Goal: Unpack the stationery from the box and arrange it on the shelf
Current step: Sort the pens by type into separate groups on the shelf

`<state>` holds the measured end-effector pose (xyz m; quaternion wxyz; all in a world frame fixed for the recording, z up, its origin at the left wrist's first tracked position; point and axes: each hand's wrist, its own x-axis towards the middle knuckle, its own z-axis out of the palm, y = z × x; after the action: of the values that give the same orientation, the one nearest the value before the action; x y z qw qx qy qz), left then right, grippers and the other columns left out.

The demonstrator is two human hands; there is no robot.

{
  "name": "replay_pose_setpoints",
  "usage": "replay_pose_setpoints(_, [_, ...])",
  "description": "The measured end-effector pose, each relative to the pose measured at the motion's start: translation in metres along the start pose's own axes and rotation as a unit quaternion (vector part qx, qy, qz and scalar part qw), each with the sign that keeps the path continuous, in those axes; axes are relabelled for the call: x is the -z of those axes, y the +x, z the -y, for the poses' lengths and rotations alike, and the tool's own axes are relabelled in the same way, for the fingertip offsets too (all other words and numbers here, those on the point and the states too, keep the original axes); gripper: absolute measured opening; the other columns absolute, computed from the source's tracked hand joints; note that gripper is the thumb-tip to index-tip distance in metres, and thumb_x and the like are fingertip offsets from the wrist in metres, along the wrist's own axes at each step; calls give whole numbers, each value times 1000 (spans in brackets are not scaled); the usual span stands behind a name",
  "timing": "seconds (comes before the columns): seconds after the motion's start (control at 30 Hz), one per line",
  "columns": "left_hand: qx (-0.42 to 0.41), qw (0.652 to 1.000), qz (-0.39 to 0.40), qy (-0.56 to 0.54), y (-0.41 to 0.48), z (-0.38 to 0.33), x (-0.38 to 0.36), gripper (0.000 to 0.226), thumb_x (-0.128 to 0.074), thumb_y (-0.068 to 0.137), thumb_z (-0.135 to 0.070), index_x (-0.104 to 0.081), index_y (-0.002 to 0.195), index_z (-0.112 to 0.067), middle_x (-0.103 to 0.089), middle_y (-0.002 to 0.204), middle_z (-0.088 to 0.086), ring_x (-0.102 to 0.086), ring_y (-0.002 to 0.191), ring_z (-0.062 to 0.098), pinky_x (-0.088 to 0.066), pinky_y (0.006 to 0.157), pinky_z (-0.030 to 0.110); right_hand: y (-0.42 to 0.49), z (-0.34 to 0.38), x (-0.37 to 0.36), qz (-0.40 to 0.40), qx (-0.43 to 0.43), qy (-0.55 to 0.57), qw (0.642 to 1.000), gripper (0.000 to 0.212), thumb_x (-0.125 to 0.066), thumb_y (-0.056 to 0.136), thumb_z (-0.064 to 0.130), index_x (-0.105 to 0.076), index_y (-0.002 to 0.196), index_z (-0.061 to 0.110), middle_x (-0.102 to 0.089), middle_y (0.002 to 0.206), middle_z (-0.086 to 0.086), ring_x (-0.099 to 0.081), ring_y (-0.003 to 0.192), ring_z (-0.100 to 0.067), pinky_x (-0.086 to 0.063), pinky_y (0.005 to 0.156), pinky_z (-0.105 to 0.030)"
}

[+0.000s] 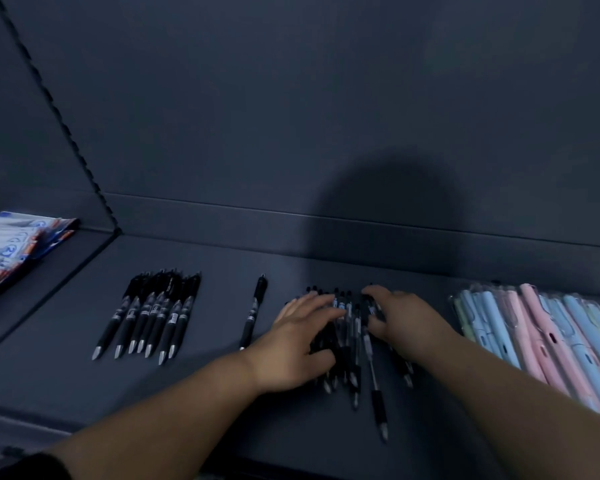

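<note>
A loose pile of black pens (352, 344) lies on the dark shelf (205, 386) between my hands. My left hand (298, 341) lies flat on the pile's left side with its fingers spread. On the right side of the pile rests my right hand (402, 320), fingers bent down onto the pens. One pen (376, 393) sticks out of the pile toward me. A neat row of several black pens (149, 315) lies to the left, and a single black pen (253, 311) lies between that row and the pile.
Packs of pastel blue, pink and yellow pens (541, 337) lie at the right of the shelf. A stack of white and blue packets (11, 247) sits on the neighbouring shelf section at the left, past a notched upright (59, 116). The dark back panel rises behind.
</note>
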<state>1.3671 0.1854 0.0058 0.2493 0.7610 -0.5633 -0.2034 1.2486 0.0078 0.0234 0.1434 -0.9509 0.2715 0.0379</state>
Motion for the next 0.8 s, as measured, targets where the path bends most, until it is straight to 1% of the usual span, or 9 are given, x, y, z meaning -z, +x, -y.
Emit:
replay_pose_setpoints(0.1, [-3, 999, 25, -36, 3, -1, 8, 70, -54, 83, -21, -27, 146, -35, -10, 156, -17, 7, 143, -2, -4, 118, 24, -6, 2, -3, -22, -12, 19, 1000, 56, -51, 94, 36, -32, 147, 28, -57, 122, -11, -54, 110, -24, -45, 88, -30])
replay_pose_setpoints(0.3, [-40, 998, 26, -28, 18, 1, 15, 66, -45, 89, -4, -27, 148, -26, -13, 157, -12, 2, 145, 2, -1, 116, 18, -32, 15, -2, -58, -40, 70, 995, 49, -49, 96, 38, -41, 142, 23, -65, 117, -7, -59, 108, -22, -41, 84, -23])
replay_pose_setpoints(0.37, [-26, 998, -16, -51, 13, 3, 13, 60, -45, 93, -11, -26, 147, -29, -9, 157, -14, 5, 144, 0, -1, 118, 22, -48, 21, 2, -55, -46, 86, 994, 50, -51, 95, 43, -42, 141, 24, -67, 114, -1, -60, 107, -18, -37, 77, -17])
replay_pose_setpoints(0.43, [-11, 998, -26, -59, 3, 6, 12, 60, -51, 95, -32, -22, 148, -36, 1, 157, -20, 12, 143, -2, -2, 120, 29, -64, 25, 7, -4, -57, 111, 992, 68, -62, 86, 52, -35, 145, 30, -62, 108, 10, -58, 102, -12, -33, 76, -12])
replay_pose_setpoints(0.47, [-8, 998, -8, -54, -4, 7, 12, 68, -55, 91, -44, -17, 148, -39, 7, 156, -22, 16, 142, -2, -2, 119, 30, -70, 24, 9, 38, -63, 118, 990, 86, -70, 77, 56, -27, 148, 33, -56, 109, 13, -54, 103, -9, -35, 81, -12])
replay_pose_setpoints(0.53, [-10, 998, 55, -24, -16, 10, 15, 94, -64, 77, -62, -6, 148, -44, 20, 153, -26, 24, 139, -2, -1, 118, 30, -79, 23, 12, 117, -62, 101, 986, 123, -82, 58, 61, -6, 152, 38, -42, 133, 8, -45, 120, -10, -38, 99, -20])
replay_pose_setpoints(0.6, [-21, 993, 110, 33, -23, 12, 18, 112, -70, 66, -66, 3, 148, -44, 29, 150, -25, 30, 138, 0, 0, 118, 32, -83, 23, 13, 162, -56, 70, 983, 141, -86, 48, 60, 10, 150, 43, -24, 150, 6, -35, 135, -14, -35, 109, -27])
replay_pose_setpoints(0.67, [-26, 989, 127, 73, -23, 13, 19, 119, -73, 63, -66, 6, 149, -42, 31, 150, -22, 31, 138, 4, -1, 120, 35, -82, 24, 11, 154, -44, 55, 986, 145, -87, 45, 59, 11, 150, 43, -22, 151, 6, -33, 137, -15, -35, 110, -28])
replay_pose_setpoints(0.8, [-30, 989, 123, 76, -16, 9, 19, 111, -73, 67, -62, -2, 150, -40, 24, 154, -18, 22, 142, 6, -5, 121, 37, -71, 22, 1, 74, -27, 75, 994, 135, -85, 48, 63, -5, 153, 34, -32, 149, 4, -38, 134, -14, -36, 110, -27])
